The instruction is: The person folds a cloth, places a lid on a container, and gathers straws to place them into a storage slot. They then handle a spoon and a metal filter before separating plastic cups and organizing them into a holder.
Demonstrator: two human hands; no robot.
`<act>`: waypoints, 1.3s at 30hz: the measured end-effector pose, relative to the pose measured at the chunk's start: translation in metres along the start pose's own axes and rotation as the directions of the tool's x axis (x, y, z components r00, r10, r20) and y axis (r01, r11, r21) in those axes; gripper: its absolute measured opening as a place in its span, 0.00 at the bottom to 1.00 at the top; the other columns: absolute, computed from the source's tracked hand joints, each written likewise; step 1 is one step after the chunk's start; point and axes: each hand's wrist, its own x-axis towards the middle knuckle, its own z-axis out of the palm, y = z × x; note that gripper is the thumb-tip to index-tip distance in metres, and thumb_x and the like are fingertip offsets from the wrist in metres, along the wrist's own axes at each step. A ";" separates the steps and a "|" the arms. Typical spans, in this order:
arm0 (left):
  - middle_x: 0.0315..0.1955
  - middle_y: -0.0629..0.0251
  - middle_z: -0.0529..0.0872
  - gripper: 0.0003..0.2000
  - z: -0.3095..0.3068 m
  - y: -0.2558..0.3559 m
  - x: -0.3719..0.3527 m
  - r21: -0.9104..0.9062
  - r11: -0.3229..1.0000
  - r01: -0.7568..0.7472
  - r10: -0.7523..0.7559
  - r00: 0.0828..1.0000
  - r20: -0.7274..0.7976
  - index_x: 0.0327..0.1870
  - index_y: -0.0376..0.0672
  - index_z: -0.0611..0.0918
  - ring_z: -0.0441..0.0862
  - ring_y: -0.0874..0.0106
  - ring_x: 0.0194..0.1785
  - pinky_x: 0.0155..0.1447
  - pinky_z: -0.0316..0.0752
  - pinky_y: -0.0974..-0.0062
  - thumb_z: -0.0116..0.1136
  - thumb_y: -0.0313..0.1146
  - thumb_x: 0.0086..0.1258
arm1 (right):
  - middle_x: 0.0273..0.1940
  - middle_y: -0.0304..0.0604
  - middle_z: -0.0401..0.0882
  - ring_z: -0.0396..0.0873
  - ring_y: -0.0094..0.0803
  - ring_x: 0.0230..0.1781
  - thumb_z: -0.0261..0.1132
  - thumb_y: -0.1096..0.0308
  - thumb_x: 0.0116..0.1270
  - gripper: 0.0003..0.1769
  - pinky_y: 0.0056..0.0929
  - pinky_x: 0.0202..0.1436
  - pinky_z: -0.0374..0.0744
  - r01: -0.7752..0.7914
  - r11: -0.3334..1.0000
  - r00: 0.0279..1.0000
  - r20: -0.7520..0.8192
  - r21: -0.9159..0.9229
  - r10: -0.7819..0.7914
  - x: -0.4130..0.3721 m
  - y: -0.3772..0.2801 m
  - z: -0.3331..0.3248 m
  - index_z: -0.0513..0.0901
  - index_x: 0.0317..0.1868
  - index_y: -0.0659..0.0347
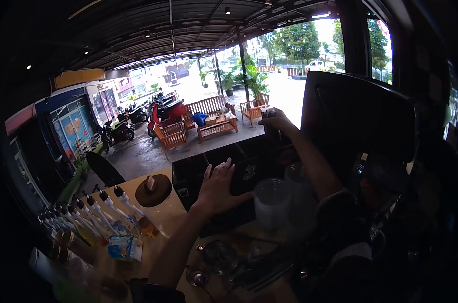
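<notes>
My left hand [218, 187] lies with its fingers spread on a black box-like stand [249, 164] with a pale printed mark. Its thumb points toward a stack of clear plastic cups [272, 199]. Farther out, above the stand's far edge, my right hand [279, 121] has its fingers curled round a small dark object with a glassy top [268, 114]; shadow hides what kind it is. A lidded clear jar [160, 207] with a round brown lid stands left of my left hand.
Several pump bottles [105, 214] line the counter's left, beside a blue-and-white packet [124, 248]. A glass pitcher [220, 256] and a metal spoon [197, 276] sit near me. A dark screen-like panel [357, 116] rises at right. Beyond are wooden benches [208, 106] and motorbikes.
</notes>
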 end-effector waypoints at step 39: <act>0.72 0.48 0.51 0.45 0.011 -0.010 0.001 -0.043 0.998 -0.039 0.036 0.996 -0.077 0.70 0.34 0.57 0.44 0.60 0.76 0.76 0.35 0.56 0.48 0.66 0.63 | 0.73 0.52 0.46 0.52 0.50 0.72 0.50 0.43 0.68 0.32 0.65 0.66 0.57 0.250 0.359 0.968 0.220 -0.899 -0.122 -0.069 -0.131 0.012 0.71 0.61 0.60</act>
